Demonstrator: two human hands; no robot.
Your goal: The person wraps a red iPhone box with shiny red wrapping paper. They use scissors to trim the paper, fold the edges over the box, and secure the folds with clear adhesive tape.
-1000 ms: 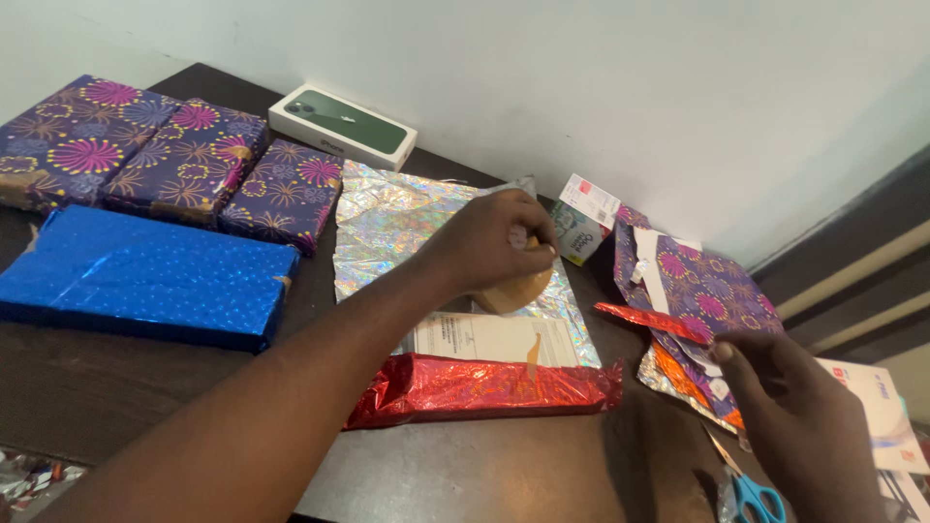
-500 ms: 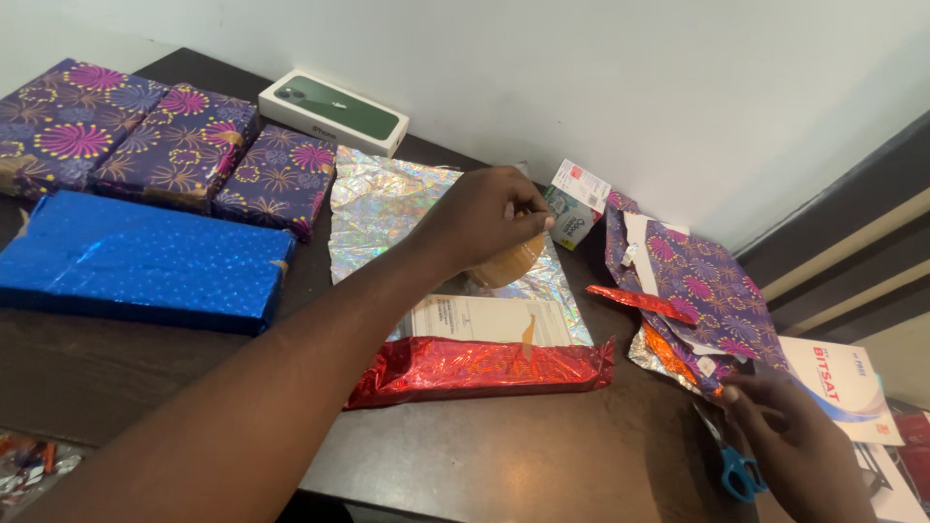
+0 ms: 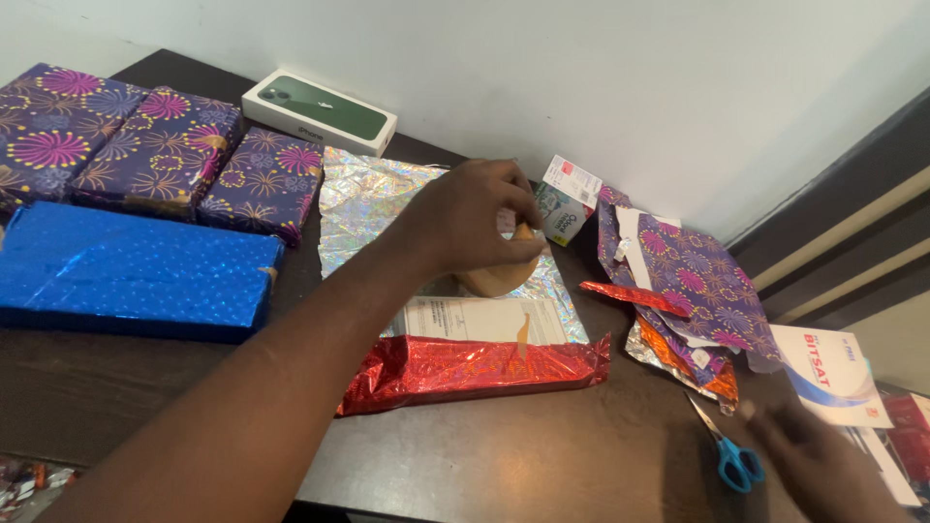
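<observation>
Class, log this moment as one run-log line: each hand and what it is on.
left hand: gripping tape roll | right hand: open, beside scissors | red parcel: on table

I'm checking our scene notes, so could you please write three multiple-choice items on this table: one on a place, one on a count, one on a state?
1. Where are the scissors?
A. On the blue parcel
B. Near the right hand
C. Beside the green box

2. How many purple patterned parcels lie at the far left?
A. One
B. Three
C. Five

3. What is the left hand doing?
A. Lying flat on the table
B. Holding the scissors
C. Pinching the tape roll

Key: 1 B, they lie on the table by the right hand. 2 B, three purple parcels lie side by side. 3 C, the left hand closes its fingers on the tan tape roll.
</observation>
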